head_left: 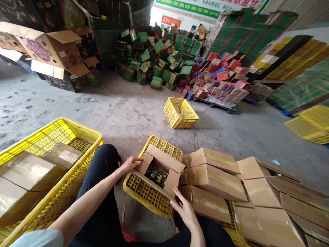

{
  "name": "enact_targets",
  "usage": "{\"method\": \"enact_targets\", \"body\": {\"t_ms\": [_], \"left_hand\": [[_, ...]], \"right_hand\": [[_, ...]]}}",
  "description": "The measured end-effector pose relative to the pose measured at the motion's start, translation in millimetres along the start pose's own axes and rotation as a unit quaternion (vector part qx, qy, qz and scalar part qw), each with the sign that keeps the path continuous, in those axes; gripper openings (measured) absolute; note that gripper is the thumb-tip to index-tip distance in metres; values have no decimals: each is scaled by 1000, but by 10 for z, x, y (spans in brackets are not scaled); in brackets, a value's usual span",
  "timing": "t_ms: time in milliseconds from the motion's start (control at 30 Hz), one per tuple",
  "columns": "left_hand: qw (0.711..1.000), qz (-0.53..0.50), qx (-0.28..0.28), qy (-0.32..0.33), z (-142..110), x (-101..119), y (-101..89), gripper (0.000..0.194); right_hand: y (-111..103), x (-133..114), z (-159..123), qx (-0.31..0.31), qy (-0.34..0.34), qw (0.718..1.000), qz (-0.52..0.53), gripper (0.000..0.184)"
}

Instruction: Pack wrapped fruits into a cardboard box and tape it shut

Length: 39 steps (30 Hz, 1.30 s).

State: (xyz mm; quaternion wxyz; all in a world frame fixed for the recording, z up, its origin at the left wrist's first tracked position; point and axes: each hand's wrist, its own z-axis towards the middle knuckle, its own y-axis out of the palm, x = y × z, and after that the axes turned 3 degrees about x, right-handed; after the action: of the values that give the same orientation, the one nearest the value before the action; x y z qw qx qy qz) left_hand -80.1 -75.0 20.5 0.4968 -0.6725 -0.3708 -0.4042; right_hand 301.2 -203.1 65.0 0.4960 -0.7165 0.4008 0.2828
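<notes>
An open cardboard box (160, 159) sits on an upturned yellow plastic crate (144, 192) between my knees. Inside it lie dark green and yellowish things (156, 176) that I cannot make out clearly. My left hand (130, 164) has its fingers closed on the left end flap of the box. At the opposite end, my right hand (185, 212) rests its spread fingertips against the right flap and near corner. Several closed, taped cardboard boxes (218, 180) stand close together to the right of the crate.
On my left stands a large yellow crate (60, 125) holding taped boxes. A smaller yellow basket (181, 118) is on the concrete floor ahead. Beyond it lie heaps of green boxes (159, 67) and red and blue boxes (221, 77). Large cartons (51, 49) are stacked at the left.
</notes>
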Motion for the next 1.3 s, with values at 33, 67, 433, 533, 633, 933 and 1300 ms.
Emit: {"method": "enact_targets", "body": {"t_ms": [33,67,433,533,633,933,1300], "left_hand": [[1000,-10,-1,-9,-4,16,-2,63],[1000,-22,-2,-20,-9,36,-5,73],[999,-25,41,24,-71,159,-11,86],[996,34,58,51,-76,124,13,76],[996,56,46,56,-77,85,20,72],[997,23,51,61,-79,26,23,50],[997,-51,51,16,-55,19,52,54]], "right_hand": [[1,-13,7,6,9,1000,8,73],[1,-32,14,12,13,1000,18,74],[32,-183,169,118,19,993,5,58],[58,-176,182,133,5,991,-5,53],[91,-160,183,149,-5,989,-11,49],[207,-3,244,217,-24,976,-13,44],[288,8,279,277,-21,960,-37,43]]}}
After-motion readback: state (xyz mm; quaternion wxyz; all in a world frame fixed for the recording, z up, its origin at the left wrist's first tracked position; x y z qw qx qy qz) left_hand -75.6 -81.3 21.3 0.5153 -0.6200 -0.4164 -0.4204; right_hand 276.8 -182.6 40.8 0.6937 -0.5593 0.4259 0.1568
